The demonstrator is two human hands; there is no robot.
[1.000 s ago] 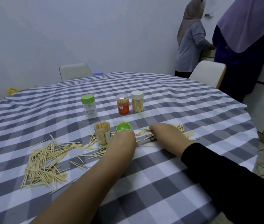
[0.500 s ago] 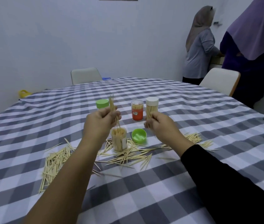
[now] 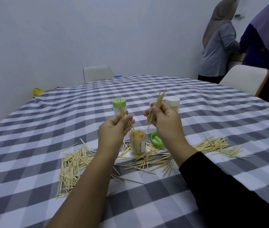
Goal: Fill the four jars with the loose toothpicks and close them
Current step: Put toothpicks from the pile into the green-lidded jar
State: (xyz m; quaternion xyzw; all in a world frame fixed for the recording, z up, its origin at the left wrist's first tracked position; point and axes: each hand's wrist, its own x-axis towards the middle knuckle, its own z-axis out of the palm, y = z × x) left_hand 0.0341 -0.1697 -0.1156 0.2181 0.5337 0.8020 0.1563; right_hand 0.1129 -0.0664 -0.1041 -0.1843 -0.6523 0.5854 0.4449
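Head view shows an open jar (image 3: pixel 137 141) standing upright on the counter (image 3: pixel 196 116), which has a grey and white checked cloth. This jar is clear and packed with toothpicks that stand on end, nearly to its rim. Its green lid (image 3: pixel 157 140) lies just beside it on the right, upside down. Loose toothpicks (image 3: pixel 72 163) lie in a thick pile to the left of the jar, more are scattered in front of it, and another pile (image 3: pixel 212 145) lies to the right.

Farther back stand three other jars: one with a green cap (image 3: pixel 118 103), one with a white cap (image 3: pixel 172 102), and between them a third jar (image 3: pixel 152 102) that is mostly hidden by the right hand.

The left hand (image 3: pixel 114 129) is curled and pinches a few toothpicks (image 3: pixel 124 113) between thumb and fingers; their lower tips point down toward the mouth of the open jar, just above it. The right hand (image 3: pixel 165 120) is also curled and grips a thicker bundle of toothpicks (image 3: pixel 156 105), tilted, with the points up. Both hands are raised above the counter, the open jar below and between them.

Two chairs (image 3: pixel 97 73) stand at the far side, and two persons (image 3: pixel 219 43) stand at the right.
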